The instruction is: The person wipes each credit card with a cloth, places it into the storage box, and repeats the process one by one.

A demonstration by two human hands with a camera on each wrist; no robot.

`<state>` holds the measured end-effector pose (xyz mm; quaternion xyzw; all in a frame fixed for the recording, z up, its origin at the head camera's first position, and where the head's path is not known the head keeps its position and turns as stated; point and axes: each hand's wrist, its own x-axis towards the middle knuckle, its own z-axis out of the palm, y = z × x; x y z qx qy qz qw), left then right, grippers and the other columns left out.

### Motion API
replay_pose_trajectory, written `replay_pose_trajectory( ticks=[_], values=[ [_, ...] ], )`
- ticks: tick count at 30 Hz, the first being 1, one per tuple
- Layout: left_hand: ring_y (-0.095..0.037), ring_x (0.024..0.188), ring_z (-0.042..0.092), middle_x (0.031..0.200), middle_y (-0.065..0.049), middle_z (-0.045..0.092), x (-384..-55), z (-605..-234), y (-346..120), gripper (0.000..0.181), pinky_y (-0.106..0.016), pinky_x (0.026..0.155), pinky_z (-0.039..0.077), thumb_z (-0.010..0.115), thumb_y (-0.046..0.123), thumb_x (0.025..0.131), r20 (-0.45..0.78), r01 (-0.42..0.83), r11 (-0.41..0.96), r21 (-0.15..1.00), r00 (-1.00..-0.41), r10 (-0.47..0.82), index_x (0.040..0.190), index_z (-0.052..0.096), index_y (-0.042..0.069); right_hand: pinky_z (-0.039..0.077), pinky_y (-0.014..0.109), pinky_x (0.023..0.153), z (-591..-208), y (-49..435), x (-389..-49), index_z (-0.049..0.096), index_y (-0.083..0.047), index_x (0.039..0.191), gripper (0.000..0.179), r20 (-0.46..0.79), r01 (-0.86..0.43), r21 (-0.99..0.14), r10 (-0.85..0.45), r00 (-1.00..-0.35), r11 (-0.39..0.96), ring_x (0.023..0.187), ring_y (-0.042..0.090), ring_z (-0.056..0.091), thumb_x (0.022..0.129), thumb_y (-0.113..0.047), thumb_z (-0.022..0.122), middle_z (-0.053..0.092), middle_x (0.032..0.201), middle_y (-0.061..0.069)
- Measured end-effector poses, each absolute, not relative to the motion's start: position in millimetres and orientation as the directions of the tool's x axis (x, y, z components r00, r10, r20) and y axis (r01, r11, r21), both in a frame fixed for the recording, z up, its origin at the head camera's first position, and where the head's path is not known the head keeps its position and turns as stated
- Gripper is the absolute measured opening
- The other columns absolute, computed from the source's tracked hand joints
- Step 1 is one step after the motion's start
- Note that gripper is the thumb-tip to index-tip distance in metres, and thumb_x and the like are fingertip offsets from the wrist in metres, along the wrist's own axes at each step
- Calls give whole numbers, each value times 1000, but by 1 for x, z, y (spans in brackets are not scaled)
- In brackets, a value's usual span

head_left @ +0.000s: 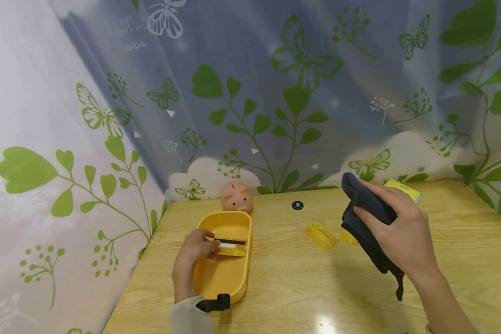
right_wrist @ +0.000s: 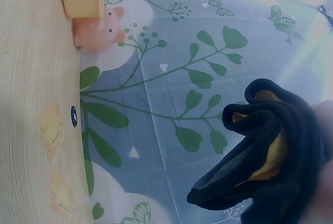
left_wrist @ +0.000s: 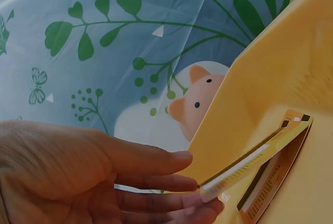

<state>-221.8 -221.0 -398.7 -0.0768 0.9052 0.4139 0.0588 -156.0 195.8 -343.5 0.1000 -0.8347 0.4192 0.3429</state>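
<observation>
The left hand (head_left: 194, 253) pinches a thin, yellow rectangular card (left_wrist: 254, 162) inside the oblong yellow plastic tray (head_left: 221, 278); right of that tray, the right hand (head_left: 405, 227) grips a dark blue fabric pouch (head_left: 366, 232) above the wood-grain counter (head_left: 284, 278).

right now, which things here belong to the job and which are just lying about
Likely in the job:
tray cards, at the left hand
tray, holding them
pouch, in the right hand
loose cards, perhaps: similarly yellow

Apparently just lying about:
pig, behind the tray
black chip
yellow item, back right
</observation>
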Motion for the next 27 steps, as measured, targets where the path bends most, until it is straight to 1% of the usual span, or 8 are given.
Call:
replay_pose_trajectory(
  ticks=[5, 7, 9, 11, 14, 18, 21, 27],
  values=[
    [-29, 73, 75, 90, -20, 71, -224, -401, -221, 23, -40, 71, 64, 60, 5, 101, -169, -174, 669, 722, -983, -73, 110, 70, -14, 40, 4, 80, -343, 197, -156, 67, -27, 142, 62, 655, -452, -631, 120, -746, 630, 110, 22, 60, 86, -7, 86, 69, 131, 8],
    [-29, 73, 73, 89, -20, 70, -224, -401, -221, 23, -39, 69, 64, 56, 4, 102, -173, -172, 671, 721, -983, -67, 103, 71, -13, 40, 4, 80, -343, 197, -156, 67, -28, 142, 62, 654, -451, -632, 121, -747, 630, 109, 18, 59, 86, -8, 86, 69, 130, 7],
    [-30, 74, 74, 89, -20, 69, -224, -401, -220, 25, -39, 68, 63, 54, 4, 103, -178, -170, 676, 717, -982, -59, 101, 71, -13, 40, 5, 79, -343, 197, -156, 67, -28, 142, 62, 654, -451, -633, 123, -747, 629, 108, 14, 58, 86, -8, 86, 69, 130, 6],
    [-33, 77, 74, 90, -21, 70, -223, -400, -219, 26, -39, 68, 63, 53, 6, 104, -188, -174, 677, 715, -981, -53, 101, 69, -14, 41, 6, 79, -343, 198, -156, 67, -28, 141, 62, 654, -451, -634, 124, -746, 628, 107, 10, 57, 86, -9, 86, 69, 129, 6],
    [-35, 82, 75, 94, -23, 70, -221, -400, -218, 29, -39, 68, 64, 52, 9, 106, -208, -188, 677, 712, -977, -52, 109, 67, -15, 41, 7, 79, -343, 198, -155, 67, -28, 141, 62, 654, -451, -635, 125, -746, 627, 106, 6, 56, 86, -9, 86, 70, 128, 6],
    [-34, 85, 74, 99, -24, 69, -219, -397, -217, 33, -41, 72, 63, 51, 14, 108, -221, -201, 687, 698, -973, -60, 119, 65, -14, 41, 8, 79, -343, 199, -155, 67, -29, 142, 62, 651, -450, -637, 125, -749, 626, 107, 5, 55, 86, -9, 86, 70, 128, 5],
    [-31, 86, 72, 101, -24, 70, -218, -393, -217, 34, -41, 74, 62, 51, 16, 108, -206, -190, 713, 675, -976, -65, 122, 65, -12, 41, 7, 79, -342, 199, -155, 66, -31, 142, 62, 649, -447, -638, 125, -750, 627, 107, 6, 56, 87, -10, 86, 70, 129, 4],
    [-30, 85, 72, 107, -24, 70, -214, -383, -217, 36, -38, 70, 61, 52, 19, 109, -160, -145, 747, 649, -986, -53, 125, 65, -10, 41, 6, 78, -340, 199, -154, 66, -31, 142, 62, 653, -450, -637, 127, -747, 626, 105, 3, 55, 87, -9, 86, 70, 128, 4]
  ],
)
